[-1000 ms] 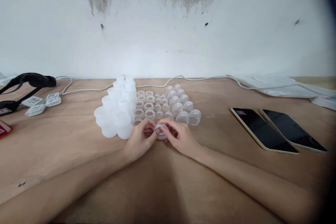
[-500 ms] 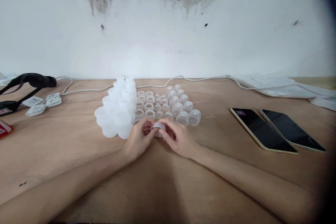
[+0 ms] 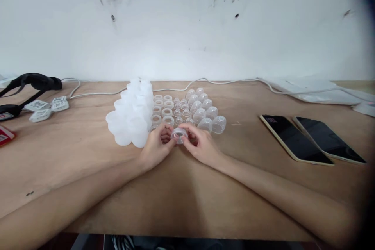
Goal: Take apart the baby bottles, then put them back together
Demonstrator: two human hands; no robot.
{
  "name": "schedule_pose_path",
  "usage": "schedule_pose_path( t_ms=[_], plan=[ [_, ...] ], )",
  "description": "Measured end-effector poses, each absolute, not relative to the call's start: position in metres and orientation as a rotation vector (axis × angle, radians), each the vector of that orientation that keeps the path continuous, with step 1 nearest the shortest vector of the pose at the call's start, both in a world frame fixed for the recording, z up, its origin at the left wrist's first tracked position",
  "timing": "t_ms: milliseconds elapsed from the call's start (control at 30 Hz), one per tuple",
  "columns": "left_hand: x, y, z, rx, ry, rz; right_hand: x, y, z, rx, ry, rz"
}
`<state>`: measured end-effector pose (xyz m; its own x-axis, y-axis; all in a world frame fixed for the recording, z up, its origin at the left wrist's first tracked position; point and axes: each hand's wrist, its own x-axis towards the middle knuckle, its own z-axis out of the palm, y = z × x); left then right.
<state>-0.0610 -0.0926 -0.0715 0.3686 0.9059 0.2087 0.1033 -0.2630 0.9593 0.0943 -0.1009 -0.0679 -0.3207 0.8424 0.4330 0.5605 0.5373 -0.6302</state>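
Note:
Between the fingertips of both hands is a clear plastic screw ring (image 3: 179, 136), with a small clear part showing in its opening. My left hand (image 3: 159, 142) pinches its left side, thumb in front and fingers behind. On the opposite side my right hand (image 3: 200, 144) grips it the same way. Just behind the hands stand rows of similar rings (image 3: 168, 120). To their right are small clear nipple-shaped pieces (image 3: 186, 113), then rows of clear dome caps (image 3: 219, 124). Frosted white rounded pieces (image 3: 129, 123) are grouped to the left of the rings. My hands hide the nearest pieces.
Two phones (image 3: 295, 139) (image 3: 329, 139) lie at the right of the wooden table (image 3: 234, 203). At the left are a black strapped device (image 3: 38, 82), white labelled packets (image 3: 41, 115) and a red object (image 3: 5, 135). A white cable (image 3: 231, 81) runs along the wall, near a plastic bag (image 3: 307, 90).
The view has tilted down, so the table's front edge now shows. Both hands still hold the ring, which is now turned so that its opening shows more.

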Motion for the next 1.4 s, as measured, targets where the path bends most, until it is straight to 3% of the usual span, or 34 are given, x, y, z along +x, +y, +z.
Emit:
schedule_pose_path(
  t_ms=[1400],
  plan=[
    [-0.0617, -0.0952, -0.0719, 1.881, 1.04, 1.012, 0.0866, -0.0981, -0.0685, -1.095, -2.058, 0.504]
  ],
)
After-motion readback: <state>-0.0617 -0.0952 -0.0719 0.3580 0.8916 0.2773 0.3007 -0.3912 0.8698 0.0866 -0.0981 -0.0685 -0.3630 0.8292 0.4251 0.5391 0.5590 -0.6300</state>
